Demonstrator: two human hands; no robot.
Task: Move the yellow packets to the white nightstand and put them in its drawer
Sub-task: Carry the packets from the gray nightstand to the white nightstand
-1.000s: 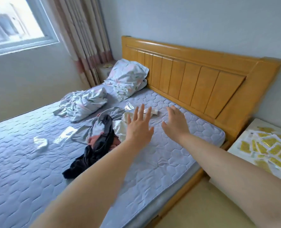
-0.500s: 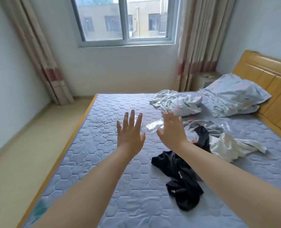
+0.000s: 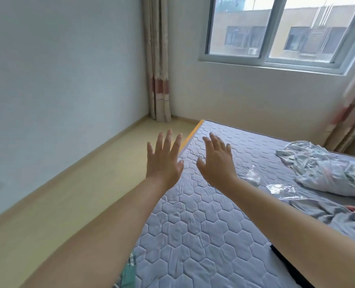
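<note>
The left hand over the floor and the right hand above the mattress, near crumpled bedding, reach forward empty, fingers straight and spread wide; where the packets lie cannot be told.

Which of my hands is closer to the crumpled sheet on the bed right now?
Right. The right hand is held out over the mattress, the crumpled sheet off to its right. The left hand is farther away, on the right hand's other side, over the mattress edge.
</note>
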